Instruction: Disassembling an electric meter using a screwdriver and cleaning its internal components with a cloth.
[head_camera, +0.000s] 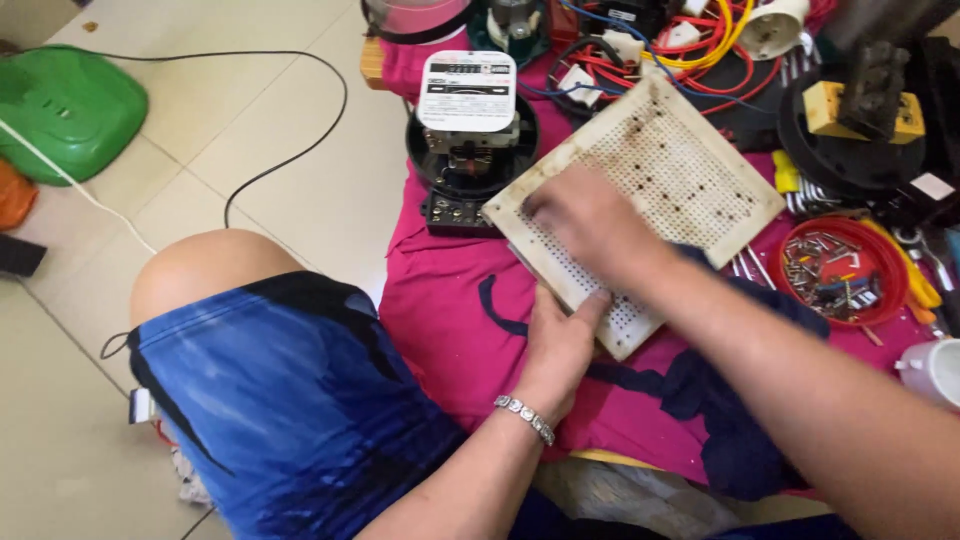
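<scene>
A cream perforated board (690, 170) with dark stains lies tilted on a pink cloth (440, 300). My left hand (558, 345), with a silver bracelet on the wrist, grips the board's near edge, thumb on top. Over the board's left part my right hand (585, 215) is blurred and pressed palm down. A dark blue rag (730, 420) lies under my right forearm; whether that hand holds it cannot be seen.
An electric meter (468, 95) on a black base stands left of the board. Behind are red, yellow and blue wires (700, 40). A red bowl of screws (838, 270) sits right. My knee in blue shorts (260, 370) and a green object (65, 105) are at left.
</scene>
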